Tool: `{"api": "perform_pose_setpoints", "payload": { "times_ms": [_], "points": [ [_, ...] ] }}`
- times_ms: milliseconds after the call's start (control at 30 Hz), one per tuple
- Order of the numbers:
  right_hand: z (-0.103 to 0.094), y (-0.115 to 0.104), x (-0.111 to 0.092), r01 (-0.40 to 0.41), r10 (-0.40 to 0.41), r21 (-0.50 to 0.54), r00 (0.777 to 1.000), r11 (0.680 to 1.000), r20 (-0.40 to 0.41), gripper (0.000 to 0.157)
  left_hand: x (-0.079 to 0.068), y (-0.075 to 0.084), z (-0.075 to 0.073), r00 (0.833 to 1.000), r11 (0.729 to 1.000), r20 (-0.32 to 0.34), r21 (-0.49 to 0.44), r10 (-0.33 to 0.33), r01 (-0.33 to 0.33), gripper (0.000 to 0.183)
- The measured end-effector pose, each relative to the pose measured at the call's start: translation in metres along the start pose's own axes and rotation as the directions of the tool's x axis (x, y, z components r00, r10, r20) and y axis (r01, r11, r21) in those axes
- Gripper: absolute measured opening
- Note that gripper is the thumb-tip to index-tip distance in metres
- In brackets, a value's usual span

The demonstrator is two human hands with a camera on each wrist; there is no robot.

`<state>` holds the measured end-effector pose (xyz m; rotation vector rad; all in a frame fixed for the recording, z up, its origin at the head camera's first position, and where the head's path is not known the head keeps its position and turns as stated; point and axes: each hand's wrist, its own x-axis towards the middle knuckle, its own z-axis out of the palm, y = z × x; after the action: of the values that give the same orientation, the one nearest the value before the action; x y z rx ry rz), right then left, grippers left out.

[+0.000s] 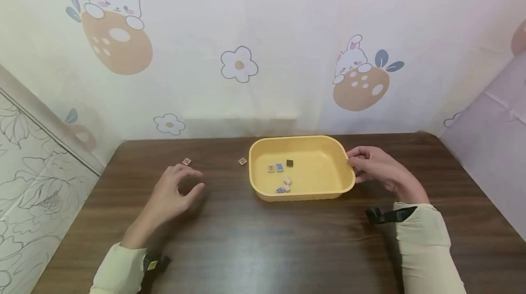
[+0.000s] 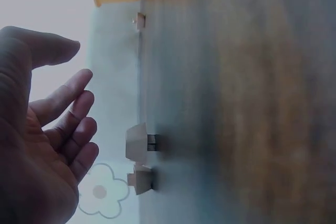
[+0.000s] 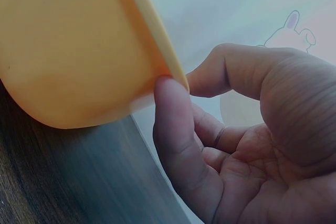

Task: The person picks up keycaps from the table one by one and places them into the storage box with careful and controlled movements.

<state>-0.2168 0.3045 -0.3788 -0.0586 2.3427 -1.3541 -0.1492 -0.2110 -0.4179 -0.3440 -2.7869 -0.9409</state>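
Observation:
A yellow plastic tray (image 1: 324,184) stands on the table, holding several small pieces: a tan printed one (image 1: 270,169), blue ones (image 1: 280,167), a dark one (image 1: 289,163) and cream ones (image 1: 287,181). My right hand (image 1: 376,166) pinches the tray's right rim between thumb and finger, clearly seen in the right wrist view. Left of the tray, my left hand (image 1: 174,191) hovers with loosely bent fingers, nothing between them. Just beyond it lies a small tan piece (image 1: 186,161); another tan piece (image 1: 242,161) lies nearer the tray. Two small pieces (image 2: 137,142) show close together in the left wrist view.
The dark wooden table (image 1: 255,239) ends at a curtain (image 1: 279,88) with rabbit and flower prints along the back. A panel with line-drawn flowers (image 1: 37,202) borders the left side. A pale cloth (image 1: 497,148) hangs on the right.

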Motion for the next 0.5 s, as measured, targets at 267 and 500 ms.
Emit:
{"api": "perform_pose_setpoints", "payload": {
  "times_ms": [267, 500],
  "points": [
    [0.0, -0.002, 0.001, -0.001, 0.001, 0.003, 1.0, 1.0, 0.001, 0.049, -0.016, -0.013, 0.0, 0.999, 0.999, -0.041, 0.047, 0.015, -0.013, 0.022],
    [0.002, -0.003, 0.0, 0.007, -0.007, 0.01, 1.0, 1.0, 0.003, 0.048, -0.024, -0.025, -0.001, 0.995, 0.994, -0.079, 0.096, 0.061, -0.053, 0.022]
  ]
}}
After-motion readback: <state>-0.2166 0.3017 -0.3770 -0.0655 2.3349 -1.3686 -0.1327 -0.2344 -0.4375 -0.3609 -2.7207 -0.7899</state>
